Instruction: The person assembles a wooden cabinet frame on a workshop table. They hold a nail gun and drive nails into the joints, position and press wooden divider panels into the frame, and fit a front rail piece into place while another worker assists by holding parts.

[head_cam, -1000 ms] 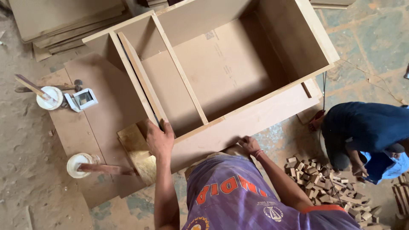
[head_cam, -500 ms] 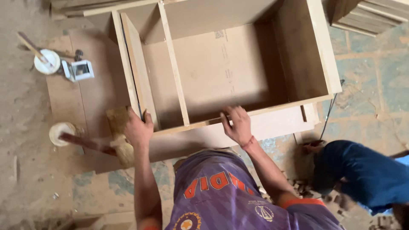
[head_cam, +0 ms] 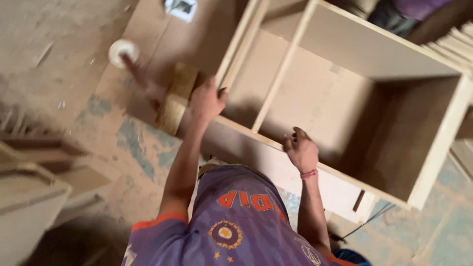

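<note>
A large open wooden cabinet (head_cam: 443, 143) lies on the floor with its opening facing up and a thin divider (head_cam: 283, 74) inside. My left hand (head_cam: 207, 101) grips the near left corner, where the side panel meets the front rail. My right hand (head_cam: 300, 150) rests on the front rail (head_cam: 246, 148) further right, with its fingers curled over the edge into the cabinet. My purple shirt with orange trim fills the bottom of the view.
A white round tub (head_cam: 123, 49) with a stick in it and a wood block (head_cam: 175, 98) lie on a board left of the cabinet. Stacked boards (head_cam: 29, 197) are at the lower left. Another person (head_cam: 409, 10) is at the top right. A black cable (head_cam: 364, 224) trails by the cabinet's front.
The view has swung, so the cabinet now lies at an angle and closer. My left hand has shifted onto the cabinet's corner. The person in blue has left the view.
</note>
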